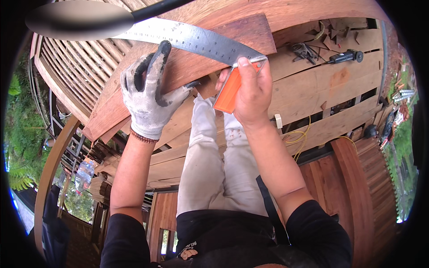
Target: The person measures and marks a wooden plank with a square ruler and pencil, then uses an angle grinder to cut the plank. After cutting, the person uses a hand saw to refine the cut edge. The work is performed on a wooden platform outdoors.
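Note:
A reddish-brown wooden board (190,67) slants across the upper middle, with the steel blade of a try square (201,43) lying along its face. My right hand (254,91), bare, is wrapped round the square's orange handle, which hangs past the board's near edge. On my left hand (145,100) is a grey-white work glove with dark, dirty fingers. Its index finger reaches up onto the blade's near edge while the thumb sits at the board's lower edge, so the hand grips the board there. The blade's far left end is hidden behind a blurred dark object.
An angle grinder (345,56) lies on the plank deck at the upper right, near a dark tool (304,52) and wood offcuts. A yellow cord (304,136) loops below them. Slatted wood (71,67) curves along the left; a plastic bottle (84,173) is lower left. Gaps split the planks.

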Available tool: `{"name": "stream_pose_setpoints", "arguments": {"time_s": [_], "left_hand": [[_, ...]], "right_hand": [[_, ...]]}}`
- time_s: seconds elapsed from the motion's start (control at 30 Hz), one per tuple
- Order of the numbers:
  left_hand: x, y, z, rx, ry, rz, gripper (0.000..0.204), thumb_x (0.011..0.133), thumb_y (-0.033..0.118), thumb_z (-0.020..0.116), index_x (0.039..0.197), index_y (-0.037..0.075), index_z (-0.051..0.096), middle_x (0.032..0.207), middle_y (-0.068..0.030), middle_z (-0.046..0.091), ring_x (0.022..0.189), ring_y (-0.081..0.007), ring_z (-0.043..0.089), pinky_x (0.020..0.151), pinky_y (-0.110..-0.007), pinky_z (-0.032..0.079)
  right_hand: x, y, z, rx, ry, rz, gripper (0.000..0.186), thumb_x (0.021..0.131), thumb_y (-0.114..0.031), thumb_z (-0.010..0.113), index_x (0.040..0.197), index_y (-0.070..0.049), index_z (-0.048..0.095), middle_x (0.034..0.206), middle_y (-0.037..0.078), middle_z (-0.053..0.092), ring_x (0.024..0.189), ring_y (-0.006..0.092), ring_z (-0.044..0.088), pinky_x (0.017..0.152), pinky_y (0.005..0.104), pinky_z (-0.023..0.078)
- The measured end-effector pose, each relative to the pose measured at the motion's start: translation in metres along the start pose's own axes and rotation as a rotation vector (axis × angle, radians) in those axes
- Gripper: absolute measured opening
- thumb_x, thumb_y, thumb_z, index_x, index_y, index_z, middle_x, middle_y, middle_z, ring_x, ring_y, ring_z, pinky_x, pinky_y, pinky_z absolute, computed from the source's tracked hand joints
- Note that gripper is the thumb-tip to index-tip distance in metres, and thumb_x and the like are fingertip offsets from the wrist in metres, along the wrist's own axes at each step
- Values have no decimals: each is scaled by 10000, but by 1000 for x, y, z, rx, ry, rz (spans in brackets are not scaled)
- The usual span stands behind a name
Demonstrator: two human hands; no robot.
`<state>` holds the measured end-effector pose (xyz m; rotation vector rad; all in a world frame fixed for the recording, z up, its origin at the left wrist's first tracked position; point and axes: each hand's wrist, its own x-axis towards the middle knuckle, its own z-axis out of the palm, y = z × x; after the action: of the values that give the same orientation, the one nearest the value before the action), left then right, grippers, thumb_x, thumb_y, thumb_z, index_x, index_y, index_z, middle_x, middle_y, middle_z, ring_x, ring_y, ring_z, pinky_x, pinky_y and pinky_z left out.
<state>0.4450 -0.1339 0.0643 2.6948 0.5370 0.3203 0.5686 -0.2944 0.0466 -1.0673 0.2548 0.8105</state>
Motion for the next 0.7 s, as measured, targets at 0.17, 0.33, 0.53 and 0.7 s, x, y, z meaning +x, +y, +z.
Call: {"name": "stream_pose_setpoints", "arguments": {"time_s": [0.17,0.33,0.53,0.7], "left_hand": [[1,4,-4,65,-65,6,861,607,319,901,1418,265,616,1236,-92,620,1126,-319,540,1004,-458,423],[8,14,-8,54,-104,-26,852,599,263,891,1407,238,620,1245,-99,614,1156,-315,540,1015,-461,420],[16,14,-12,58,-113,27,852,579,212,885,1390,196,625,1246,-87,622,1159,-297,560,1005,-443,455],[18,13,-16,76,-139,50,838,575,204,882,1375,186,636,1220,-81,639,1111,-304,582,964,-438,494]], "right_hand": [[-2,-2,4,6,40,12,175,1037,-174,530,1099,-23,466,890,92,601,696,147,626,588,329,576],[-4,-8,8,-47,44,30,161,1042,-162,517,1103,-21,471,844,87,603,678,140,625,579,319,572],[-8,-18,14,-64,54,51,160,1047,-162,514,1092,-14,476,810,85,607,648,133,623,567,306,567],[-11,-22,18,-73,67,48,163,1049,-165,511,1092,-11,481,785,84,612,611,136,621,551,298,561]]}}
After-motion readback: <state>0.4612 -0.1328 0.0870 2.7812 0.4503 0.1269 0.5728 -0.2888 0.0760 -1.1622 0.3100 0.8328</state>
